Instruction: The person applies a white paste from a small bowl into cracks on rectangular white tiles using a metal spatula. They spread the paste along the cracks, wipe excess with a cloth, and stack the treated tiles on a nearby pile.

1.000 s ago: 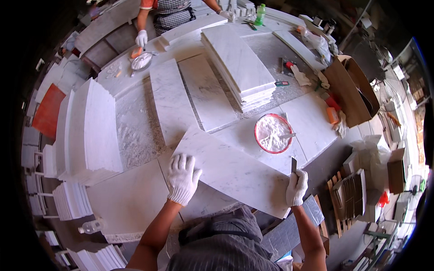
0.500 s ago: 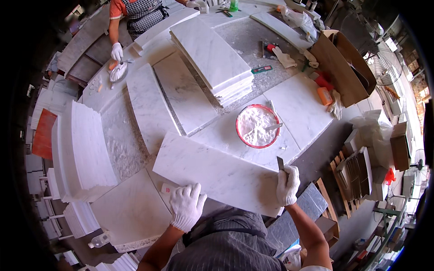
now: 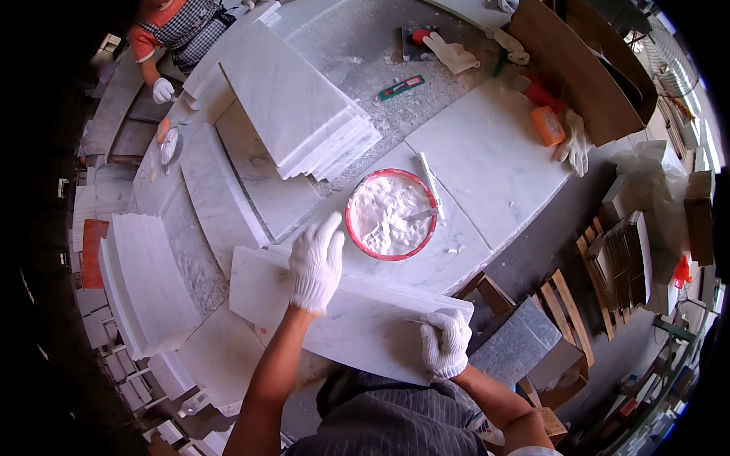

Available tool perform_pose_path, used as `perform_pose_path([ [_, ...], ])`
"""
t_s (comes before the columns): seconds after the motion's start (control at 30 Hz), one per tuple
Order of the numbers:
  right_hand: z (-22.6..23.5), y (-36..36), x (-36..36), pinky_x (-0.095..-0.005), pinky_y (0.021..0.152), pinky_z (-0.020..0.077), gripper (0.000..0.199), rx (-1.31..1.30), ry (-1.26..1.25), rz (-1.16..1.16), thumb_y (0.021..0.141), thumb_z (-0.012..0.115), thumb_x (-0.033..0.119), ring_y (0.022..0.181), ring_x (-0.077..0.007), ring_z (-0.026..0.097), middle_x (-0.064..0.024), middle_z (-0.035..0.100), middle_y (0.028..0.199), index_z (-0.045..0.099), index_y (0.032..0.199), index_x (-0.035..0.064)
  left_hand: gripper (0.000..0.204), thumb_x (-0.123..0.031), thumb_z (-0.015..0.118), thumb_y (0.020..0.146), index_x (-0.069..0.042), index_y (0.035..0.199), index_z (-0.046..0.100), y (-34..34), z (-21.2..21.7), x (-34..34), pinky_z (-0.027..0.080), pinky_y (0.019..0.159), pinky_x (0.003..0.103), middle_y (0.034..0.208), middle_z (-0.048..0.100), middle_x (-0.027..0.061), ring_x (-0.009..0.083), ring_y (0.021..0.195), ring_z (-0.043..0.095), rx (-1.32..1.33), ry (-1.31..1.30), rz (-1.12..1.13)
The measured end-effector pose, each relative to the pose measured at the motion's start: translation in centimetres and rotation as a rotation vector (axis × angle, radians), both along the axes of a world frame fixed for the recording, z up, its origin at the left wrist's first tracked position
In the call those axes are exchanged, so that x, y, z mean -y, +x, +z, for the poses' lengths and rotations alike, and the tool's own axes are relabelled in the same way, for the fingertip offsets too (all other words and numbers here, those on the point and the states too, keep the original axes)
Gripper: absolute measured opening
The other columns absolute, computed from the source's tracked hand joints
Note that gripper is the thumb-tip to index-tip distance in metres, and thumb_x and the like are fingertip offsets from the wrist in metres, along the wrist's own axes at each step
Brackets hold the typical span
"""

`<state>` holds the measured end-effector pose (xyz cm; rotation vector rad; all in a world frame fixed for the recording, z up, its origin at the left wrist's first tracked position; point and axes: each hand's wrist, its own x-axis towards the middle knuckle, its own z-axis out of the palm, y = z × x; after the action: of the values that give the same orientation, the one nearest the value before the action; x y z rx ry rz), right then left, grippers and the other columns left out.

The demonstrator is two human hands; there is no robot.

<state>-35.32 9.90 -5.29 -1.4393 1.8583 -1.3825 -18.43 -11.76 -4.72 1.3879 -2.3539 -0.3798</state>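
The gloved left hand (image 3: 316, 262) lies flat, fingers spread, on the far edge of a long white marble slab (image 3: 342, 323) resting across the workbench. The right hand (image 3: 445, 343) curls closed at the slab's right end, apparently around a small tool, just beside the red-rimmed bowl (image 3: 391, 215) of white paste.

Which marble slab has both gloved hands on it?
The long white slab tilted up at the near edge of the bench: left hand on its top edge, right hand at its right end. The stacked slabs lie untouched.
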Motion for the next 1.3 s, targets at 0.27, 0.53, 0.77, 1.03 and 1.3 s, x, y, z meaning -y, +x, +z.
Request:
perform_pose_path([
  [0.27, 0.1, -1.1, 0.2, -0.0392, 0.068, 0.0488, 0.026, 0.109, 0.020, 0.062, 0.075, 0.070, -0.003, 0.074, -0.0305, 0.063, -0.0108, 0.068, 0.086, 0.063, 0.099, 0.0052, 0.042, -0.024, 0.053, 0.097, -0.010, 0.136, 0.056, -1.6, -7.8, 6.5, 0.049, 0.096, 0.042, 0.128, 0.063, 0.0180, 0.0346, 0.115, 0.061, 0.023, 0.353, -0.007],
  [0.53, -0.6, -1.4, -0.4, -0.0400, 0.067, 0.0490, 0.025, 0.182, 0.042, 0.084, 0.076, 0.077, 0.008, 0.076, -0.0275, 0.065, -0.0060, 0.069, 0.089, 0.068, 0.100, 0.0120, 0.047, -0.025, 0.052, 0.094, -0.002, 0.135, 0.054, 0.3, -5.8, 5.0, 0.047, 0.098, 0.040, 0.129, 0.061, 0.0224, 0.0365, 0.118, 0.060, 0.009, 0.555, 0.120],
  [0.77, -0.3, -1.9, -0.3, -0.0404, 0.066, 0.0484, 0.024, 0.183, 0.083, 0.139, 0.079, 0.075, 0.012, 0.075, -0.0279, 0.064, -0.0057, 0.070, 0.089, 0.068, 0.101, 0.0127, 0.049, -0.023, 0.052, 0.093, 0.000, 0.136, 0.053, 2.4, -6.3, 3.8, 0.047, 0.097, 0.041, 0.127, 0.061, 0.0257, 0.0392, 0.117, 0.060, 0.017, 0.655, 0.194],
  [1.03, -0.5, -1.4, -0.5, -0.0394, 0.068, 0.0475, 0.026, 0.129, 0.068, 0.105, 0.076, 0.075, 0.008, 0.077, -0.0269, 0.064, -0.0052, 0.069, 0.090, 0.068, 0.101, 0.0120, 0.053, -0.030, 0.053, 0.092, -0.002, 0.137, 0.051, -0.9, -6.9, 1.6, 0.049, 0.095, 0.046, 0.121, 0.064, 0.0268, 0.0426, 0.111, 0.062, 0.042, 0.719, 0.262],
  [1.3, -0.1, -0.5, 0.0, -0.0396, 0.067, 0.0485, 0.027, 0.056, 0.049, 0.055, 0.075, 0.074, 0.003, 0.076, -0.0278, 0.064, -0.0057, 0.069, 0.090, 0.066, 0.100, 0.0104, 0.051, -0.030, 0.062, 0.092, -0.009, 0.138, 0.051, -3.1, -3.6, -0.7, 0.052, 0.081, 0.048, 0.104, 0.070, 0.0168, 0.0365, 0.094, 0.067, 0.099, 0.527, 0.107],
])
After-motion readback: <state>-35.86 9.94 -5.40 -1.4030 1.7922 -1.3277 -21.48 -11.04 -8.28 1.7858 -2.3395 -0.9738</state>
